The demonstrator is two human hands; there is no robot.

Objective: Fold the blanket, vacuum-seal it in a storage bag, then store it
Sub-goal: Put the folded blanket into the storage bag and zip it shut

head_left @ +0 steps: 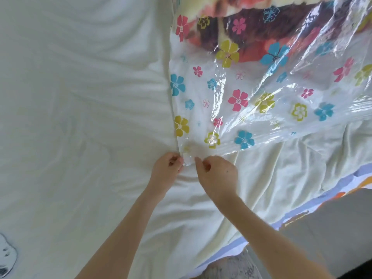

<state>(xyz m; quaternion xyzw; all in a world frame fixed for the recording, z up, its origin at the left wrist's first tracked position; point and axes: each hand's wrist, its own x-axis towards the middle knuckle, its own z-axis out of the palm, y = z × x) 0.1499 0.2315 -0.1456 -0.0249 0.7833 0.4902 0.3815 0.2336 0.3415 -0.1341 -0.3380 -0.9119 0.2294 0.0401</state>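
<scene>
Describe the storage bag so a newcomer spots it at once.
Start at the white sheet covering the bed; on its right half lies a clear storage bag, its near corner pinched by the left hand and right hand. Unlike the plain sheet, it is glossy, printed with pink, blue and yellow flowers, with a colourful blanket showing through its far end.

A wrinkled white bedsheet [80,117] covers the daylit bed.

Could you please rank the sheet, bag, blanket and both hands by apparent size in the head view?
1. sheet
2. bag
3. blanket, cut off by the frame
4. left hand and right hand, which look alike
</scene>
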